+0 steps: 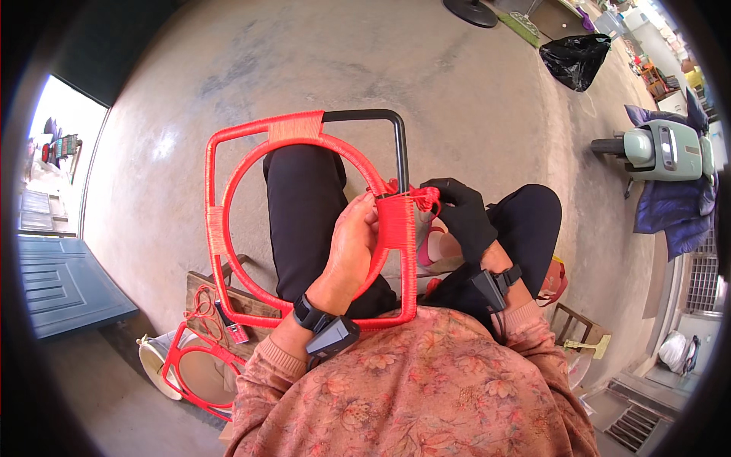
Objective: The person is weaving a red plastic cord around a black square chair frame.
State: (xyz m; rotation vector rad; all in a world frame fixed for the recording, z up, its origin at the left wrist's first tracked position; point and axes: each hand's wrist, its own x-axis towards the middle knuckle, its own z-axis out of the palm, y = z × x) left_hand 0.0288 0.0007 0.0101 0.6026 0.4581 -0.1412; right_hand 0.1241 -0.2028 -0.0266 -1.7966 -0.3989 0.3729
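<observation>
A square metal frame point(215, 190) with a ring inside it rests upright on my lap, mostly wrapped in red cord; its top right corner point(381, 116) is bare black metal. My left hand point(352, 240) grips the ring and the wrapped right bar from the inside. My right hand point(461, 213), in a black glove, pinches the red cord point(423, 196) against the right bar, just above the wound section. Both wrists carry black strapped devices.
A second red-wrapped frame point(190, 365) lies on the floor at my lower left, by a wooden board point(251, 303) with loose red cord. A pale green scooter point(662, 148) stands at right, a black plastic bag point(575, 57) beyond it on the concrete floor.
</observation>
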